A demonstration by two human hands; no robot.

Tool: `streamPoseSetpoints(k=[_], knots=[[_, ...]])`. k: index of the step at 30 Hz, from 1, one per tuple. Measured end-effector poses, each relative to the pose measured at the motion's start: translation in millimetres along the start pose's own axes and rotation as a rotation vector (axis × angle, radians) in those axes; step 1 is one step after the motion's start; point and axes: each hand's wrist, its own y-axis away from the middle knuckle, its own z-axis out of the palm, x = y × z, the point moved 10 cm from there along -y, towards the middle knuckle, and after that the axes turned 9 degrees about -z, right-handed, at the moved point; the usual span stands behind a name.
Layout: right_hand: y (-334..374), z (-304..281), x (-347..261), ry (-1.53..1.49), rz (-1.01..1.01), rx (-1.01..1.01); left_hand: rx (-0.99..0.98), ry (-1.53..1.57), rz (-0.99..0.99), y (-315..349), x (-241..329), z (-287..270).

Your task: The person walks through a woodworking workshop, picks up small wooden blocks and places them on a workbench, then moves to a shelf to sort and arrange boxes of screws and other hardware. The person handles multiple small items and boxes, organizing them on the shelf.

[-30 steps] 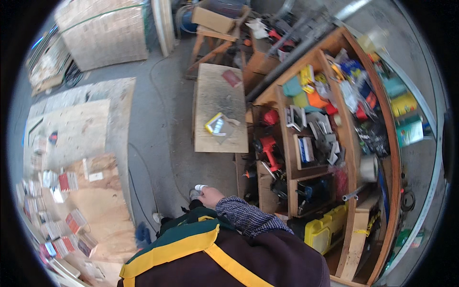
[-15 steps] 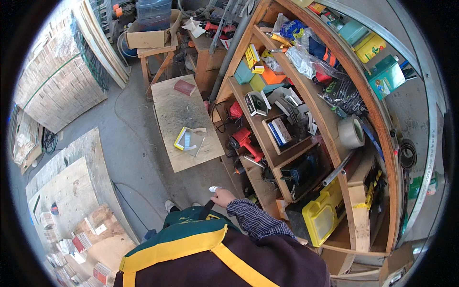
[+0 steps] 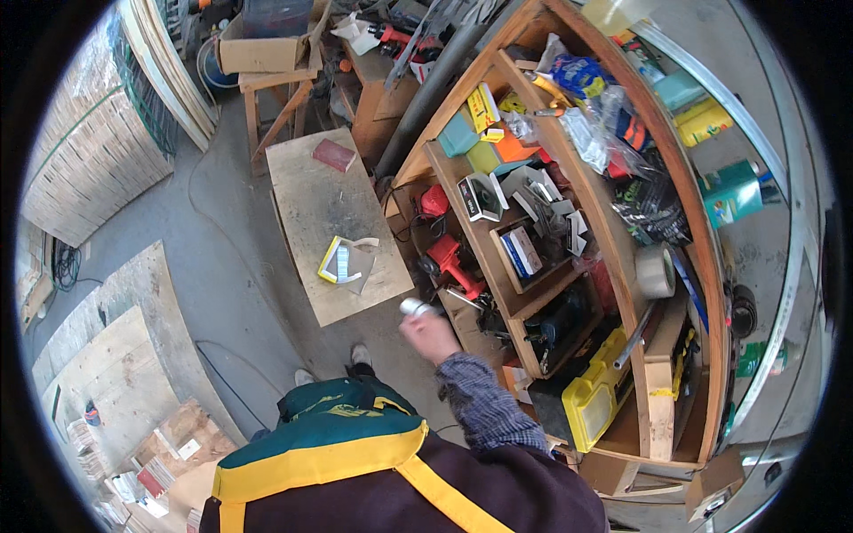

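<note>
In front of the apron, my right hand [image 3: 428, 336] reaches forward from a checked sleeve, its fingers closed on a small white rounded object [image 3: 414, 306]. The object pokes out past the fingertips, and its exact kind is too small to make out. Just beyond it stands a low plywood-topped table [image 3: 342, 306]. On that top lie an open yellow-and-white box [image 3: 330, 258] with pale blue contents and a dark red block [image 3: 334, 155]. My left hand is out of view.
A wooden shelf unit [image 3: 569, 298] fills the right side, holding a red power tool [image 3: 451, 260], a yellow case [image 3: 597, 400], a tape roll [image 3: 655, 271] and several boxes. Stacked boards [image 3: 93, 160] stand far left; a plywood-topped bench [image 3: 133, 360] is nearer. Cables cross the floor.
My right hand has moved forward and slightly right, carrying the white object closer to the low table. My feet show more clearly below the apron, and the whole view has shifted slightly.
</note>
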Motion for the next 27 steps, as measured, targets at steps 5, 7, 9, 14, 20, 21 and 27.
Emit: streamPoseSetpoints(k=[5,7,9,14,20,21,27], knots=[[-43.6,-191.1,81.5,0.307,0.142,0.535,0.027,-0.011,-0.108,-2.7,-32.7,17.4],[-49.3,-268.3,144.3,0.558,0.441,0.576,0.044,-0.018,-0.151,-4.3,-45.0,29.0],[-48.8,-334.5,180.4,0.776,0.485,0.73,0.057,-0.03,-0.195,-4.0,-56.3,41.8],[-36.8,-405.6,302.7,0.655,0.838,0.706,0.097,-0.055,-0.265,1.2,-65.0,70.8],[-70.6,-424.3,355.6,0.449,0.452,0.796,0.131,-0.09,-0.277,5.8,-47.2,92.6],[-69.7,-428.2,368.2,0.462,0.541,0.8,0.14,-0.095,-0.274,5.6,-44.0,94.9],[-72.6,-430.9,384.2,0.147,0.407,0.951,0.156,-0.133,-0.292,6.9,-36.6,105.8]])
